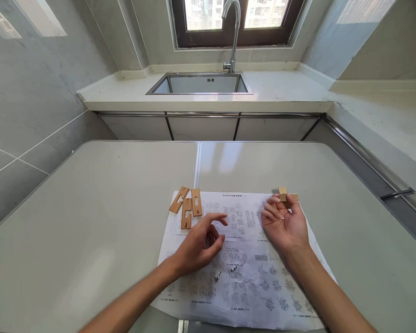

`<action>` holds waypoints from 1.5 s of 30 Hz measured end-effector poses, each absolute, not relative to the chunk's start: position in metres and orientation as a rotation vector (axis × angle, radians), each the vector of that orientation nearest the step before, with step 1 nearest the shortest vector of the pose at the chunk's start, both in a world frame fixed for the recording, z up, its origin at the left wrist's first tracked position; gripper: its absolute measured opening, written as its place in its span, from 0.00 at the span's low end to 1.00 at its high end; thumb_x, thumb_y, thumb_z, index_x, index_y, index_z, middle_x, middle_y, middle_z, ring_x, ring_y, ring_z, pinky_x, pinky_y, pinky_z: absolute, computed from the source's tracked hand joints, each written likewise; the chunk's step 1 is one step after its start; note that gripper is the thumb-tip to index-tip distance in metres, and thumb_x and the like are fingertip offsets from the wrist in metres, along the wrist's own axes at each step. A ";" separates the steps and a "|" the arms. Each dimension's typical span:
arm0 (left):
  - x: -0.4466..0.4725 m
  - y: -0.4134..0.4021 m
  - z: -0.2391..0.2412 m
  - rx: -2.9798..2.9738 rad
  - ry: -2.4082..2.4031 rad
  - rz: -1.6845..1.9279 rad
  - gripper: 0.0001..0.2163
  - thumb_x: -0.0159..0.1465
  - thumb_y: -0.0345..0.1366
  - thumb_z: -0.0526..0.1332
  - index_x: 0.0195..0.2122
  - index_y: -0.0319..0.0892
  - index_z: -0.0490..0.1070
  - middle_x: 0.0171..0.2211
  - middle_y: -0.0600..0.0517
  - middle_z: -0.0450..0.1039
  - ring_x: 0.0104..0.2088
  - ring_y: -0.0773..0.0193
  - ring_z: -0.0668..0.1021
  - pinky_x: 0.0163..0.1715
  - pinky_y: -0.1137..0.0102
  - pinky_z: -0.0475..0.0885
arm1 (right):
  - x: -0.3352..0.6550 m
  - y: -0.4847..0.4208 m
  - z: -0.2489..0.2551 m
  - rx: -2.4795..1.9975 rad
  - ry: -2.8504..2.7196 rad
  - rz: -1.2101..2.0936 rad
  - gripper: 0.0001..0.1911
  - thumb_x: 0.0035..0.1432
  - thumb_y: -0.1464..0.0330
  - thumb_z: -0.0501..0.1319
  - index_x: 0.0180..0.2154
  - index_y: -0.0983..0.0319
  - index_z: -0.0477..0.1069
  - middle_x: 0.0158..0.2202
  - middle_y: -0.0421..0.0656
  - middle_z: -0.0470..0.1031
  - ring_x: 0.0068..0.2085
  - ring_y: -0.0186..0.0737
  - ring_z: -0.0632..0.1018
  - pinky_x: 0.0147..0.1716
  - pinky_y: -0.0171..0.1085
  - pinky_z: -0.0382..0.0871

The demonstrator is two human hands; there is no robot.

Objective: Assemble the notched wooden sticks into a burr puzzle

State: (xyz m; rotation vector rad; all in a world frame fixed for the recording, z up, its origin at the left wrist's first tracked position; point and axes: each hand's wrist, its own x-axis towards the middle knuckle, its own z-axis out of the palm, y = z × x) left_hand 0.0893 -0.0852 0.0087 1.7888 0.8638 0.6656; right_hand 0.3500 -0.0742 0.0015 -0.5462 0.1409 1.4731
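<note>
Three flat wooden slats (pixel 186 212), each with a slot cut into it, lie side by side just beyond our left hand (pixel 199 245) and a little to the left of its grip, partly on the top edge of the printed sheet (pixel 244 282). Two of them run lengthwise straight away from us. The outermost one tilts, its far end leaning right toward the others. The left grip is apart and holds nothing, the fingers loosely curled and the forefinger stretched out to the right over the sheet. Our right hand (pixel 286 226) is well apart from the slats, palm up, its fingertips pinched on a small wooden cross (pixel 287 196) of joined blocks, so the left hand is clearly the nearer one. The sheet lies on the pale bench (pixel 90 222). Far beyond both grips are a sink (pixel 203 84) and a tap (pixel 235 39).
</note>
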 end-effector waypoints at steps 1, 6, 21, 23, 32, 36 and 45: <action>0.089 -0.085 0.009 1.789 0.866 0.661 0.18 0.73 0.32 0.57 0.62 0.48 0.62 0.54 0.46 0.72 0.32 0.71 0.75 0.32 0.73 0.73 | 0.350 -0.074 0.001 -0.546 0.132 1.475 0.04 0.68 0.67 0.62 0.38 0.59 0.68 0.27 0.34 0.71 0.17 0.26 0.64 0.16 0.29 0.63; 0.089 -0.085 0.008 1.795 0.869 0.652 0.18 0.73 0.32 0.57 0.62 0.49 0.62 0.54 0.47 0.72 0.32 0.70 0.74 0.33 0.72 0.73 | 0.351 -0.074 0.002 -0.544 0.151 1.480 0.05 0.70 0.66 0.58 0.38 0.59 0.68 0.27 0.34 0.71 0.17 0.27 0.64 0.15 0.29 0.63; 0.089 -0.085 0.010 1.802 0.890 0.631 0.17 0.73 0.33 0.58 0.62 0.48 0.63 0.53 0.46 0.74 0.33 0.69 0.75 0.33 0.72 0.73 | 0.348 -0.075 0.005 -0.518 0.181 1.543 0.04 0.70 0.66 0.56 0.40 0.59 0.66 0.26 0.35 0.70 0.18 0.28 0.65 0.16 0.30 0.63; 0.088 -0.084 0.009 1.800 0.894 0.630 0.17 0.73 0.33 0.58 0.62 0.48 0.63 0.53 0.47 0.74 0.33 0.69 0.75 0.32 0.72 0.74 | 0.348 -0.074 0.004 -0.521 0.166 1.544 0.05 0.70 0.66 0.57 0.40 0.59 0.67 0.27 0.35 0.69 0.18 0.28 0.65 0.16 0.29 0.64; 0.089 -0.084 0.011 1.808 0.889 0.625 0.17 0.73 0.32 0.57 0.61 0.49 0.63 0.53 0.48 0.73 0.33 0.69 0.75 0.34 0.71 0.74 | 0.348 -0.074 0.003 -0.507 0.172 1.562 0.06 0.72 0.65 0.56 0.39 0.58 0.66 0.27 0.35 0.68 0.19 0.29 0.65 0.16 0.30 0.64; 0.089 -0.084 0.009 1.808 0.885 0.620 0.17 0.73 0.32 0.58 0.62 0.48 0.62 0.53 0.47 0.73 0.33 0.69 0.75 0.34 0.71 0.75 | 0.347 -0.074 0.004 -0.476 0.240 1.567 0.07 0.73 0.65 0.52 0.41 0.59 0.65 0.27 0.35 0.69 0.18 0.29 0.65 0.16 0.31 0.64; 0.088 -0.084 0.007 1.809 0.875 0.619 0.17 0.73 0.32 0.58 0.62 0.48 0.62 0.53 0.47 0.73 0.33 0.69 0.75 0.34 0.71 0.74 | 0.347 -0.074 0.005 -0.459 0.263 1.582 0.09 0.75 0.63 0.51 0.41 0.59 0.65 0.26 0.36 0.69 0.18 0.30 0.65 0.16 0.32 0.64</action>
